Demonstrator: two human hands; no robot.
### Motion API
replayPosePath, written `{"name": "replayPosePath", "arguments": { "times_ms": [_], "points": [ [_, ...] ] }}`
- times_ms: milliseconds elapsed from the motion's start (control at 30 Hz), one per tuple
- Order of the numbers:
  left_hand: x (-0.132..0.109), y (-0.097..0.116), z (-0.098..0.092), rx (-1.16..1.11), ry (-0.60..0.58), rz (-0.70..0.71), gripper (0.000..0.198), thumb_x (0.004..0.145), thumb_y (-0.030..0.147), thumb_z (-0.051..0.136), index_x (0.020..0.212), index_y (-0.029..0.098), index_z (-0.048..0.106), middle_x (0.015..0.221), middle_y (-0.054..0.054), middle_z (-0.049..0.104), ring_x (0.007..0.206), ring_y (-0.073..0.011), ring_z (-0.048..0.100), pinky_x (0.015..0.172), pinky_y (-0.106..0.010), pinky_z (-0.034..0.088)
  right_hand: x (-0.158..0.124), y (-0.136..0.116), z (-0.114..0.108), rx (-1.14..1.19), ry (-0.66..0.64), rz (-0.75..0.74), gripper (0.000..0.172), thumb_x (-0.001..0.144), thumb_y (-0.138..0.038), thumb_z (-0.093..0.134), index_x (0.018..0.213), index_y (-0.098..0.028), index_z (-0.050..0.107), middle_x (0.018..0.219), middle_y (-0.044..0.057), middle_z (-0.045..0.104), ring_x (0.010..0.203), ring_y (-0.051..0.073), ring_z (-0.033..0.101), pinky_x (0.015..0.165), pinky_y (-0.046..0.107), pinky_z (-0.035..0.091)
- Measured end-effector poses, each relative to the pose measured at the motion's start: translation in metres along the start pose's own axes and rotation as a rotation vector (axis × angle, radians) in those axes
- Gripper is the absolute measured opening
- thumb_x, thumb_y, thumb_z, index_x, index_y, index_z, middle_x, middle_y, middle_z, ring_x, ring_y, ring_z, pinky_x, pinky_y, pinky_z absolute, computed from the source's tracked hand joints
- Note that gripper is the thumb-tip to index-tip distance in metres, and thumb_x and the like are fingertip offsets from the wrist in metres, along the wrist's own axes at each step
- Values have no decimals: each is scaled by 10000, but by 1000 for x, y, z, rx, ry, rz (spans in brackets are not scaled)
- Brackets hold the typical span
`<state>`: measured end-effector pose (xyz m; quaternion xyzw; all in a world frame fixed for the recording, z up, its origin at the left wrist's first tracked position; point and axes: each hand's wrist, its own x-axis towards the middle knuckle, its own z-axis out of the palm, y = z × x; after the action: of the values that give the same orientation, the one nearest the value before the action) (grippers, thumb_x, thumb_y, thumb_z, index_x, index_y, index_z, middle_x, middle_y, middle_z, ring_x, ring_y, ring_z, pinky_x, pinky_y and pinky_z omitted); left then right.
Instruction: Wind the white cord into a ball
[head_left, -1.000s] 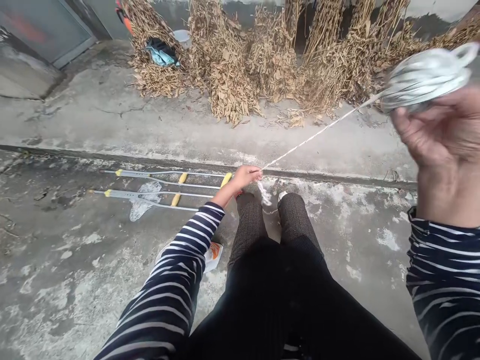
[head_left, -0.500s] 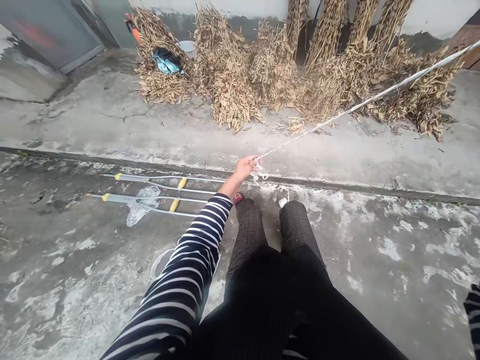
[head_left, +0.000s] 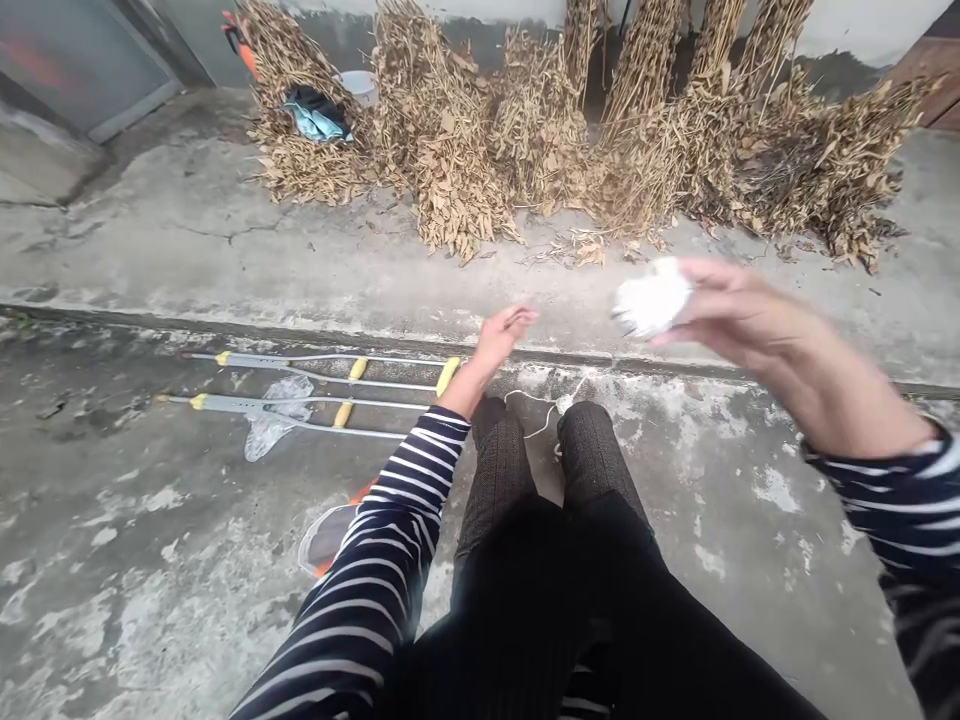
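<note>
My left hand (head_left: 504, 338) hovers over the low concrete step, fingers loosely stretched and slightly apart, with no cord seen in it. To the right, my right hand (head_left: 739, 312) grips what looks like a ball of white cord (head_left: 654, 298); both are smeared by motion. A thin white cord (head_left: 531, 397) lies in loose loops on the ground between my knees, with a small white clump (head_left: 564, 403) beside my right knee. No line can be made out between the ball and my left hand.
Dry plant bundles (head_left: 465, 180) lean along the wall, near a white bucket (head_left: 358, 88) and a blue-and-black cloth (head_left: 319, 115). Crutches (head_left: 240, 358) and a clear plastic bag (head_left: 274, 425) lie at left. My left sleeve partly hides a grey-and-orange thing (head_left: 326, 535).
The taut white cord running from my left hand to the upper right is gone from view. My right hand has come in from the right holding the white ball. My left hand's fingers have loosened.
</note>
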<state>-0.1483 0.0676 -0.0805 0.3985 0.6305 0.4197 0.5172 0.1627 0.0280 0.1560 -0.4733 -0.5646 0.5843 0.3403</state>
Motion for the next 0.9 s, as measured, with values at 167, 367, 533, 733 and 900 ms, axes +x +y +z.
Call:
{"name": "replayPosePath", "arguments": {
  "times_ms": [167, 367, 533, 733, 900],
  "points": [
    [-33, 77, 60, -219, -404, 468, 334, 922, 235, 730, 1256, 253, 717, 1307, -55, 731, 1359, -250, 597, 1091, -377, 504, 42, 34, 35, 185, -135, 144, 370, 680, -82, 813, 1027, -209, 792, 1047, 58, 782, 853, 187, 760, 687, 311, 710],
    [-47, 91, 73, -172, -462, 491, 238, 867, 380, 780, 942, 154, 773, 870, -48, 786, 1004, -235, 722, 977, -350, 529, 46, 28, 29, 142, -132, 60, 353, 692, -114, 815, 1034, -197, 788, 1018, 60, 787, 820, 172, 755, 653, 270, 692],
    [-51, 98, 63, -35, -445, 560, 271, 903, 370, 706, 754, 148, 744, 716, -22, 737, 799, -172, 685, 913, -310, 513, 34, 25, 23, 150, -81, 8, 366, 686, -106, 793, 1043, -188, 788, 1040, 70, 782, 870, 185, 755, 710, 300, 697],
    [-54, 79, 49, -93, -496, 497, 276, 903, 417, 673, 863, 149, 729, 795, -49, 760, 922, -188, 711, 1020, -348, 489, 28, 6, 7, 195, 65, -123, 420, 703, -148, 769, 1116, -225, 757, 1139, 59, 768, 1018, 232, 757, 807, 353, 703],
    [-47, 39, 41, -79, -455, 374, 340, 850, 503, 687, 801, 166, 698, 808, -64, 757, 992, -227, 717, 1053, -362, 481, 22, -17, -22, 223, 217, -188, 347, 737, -172, 733, 1073, -255, 724, 1104, 24, 761, 1150, 218, 719, 904, 312, 658]
  ]
}}
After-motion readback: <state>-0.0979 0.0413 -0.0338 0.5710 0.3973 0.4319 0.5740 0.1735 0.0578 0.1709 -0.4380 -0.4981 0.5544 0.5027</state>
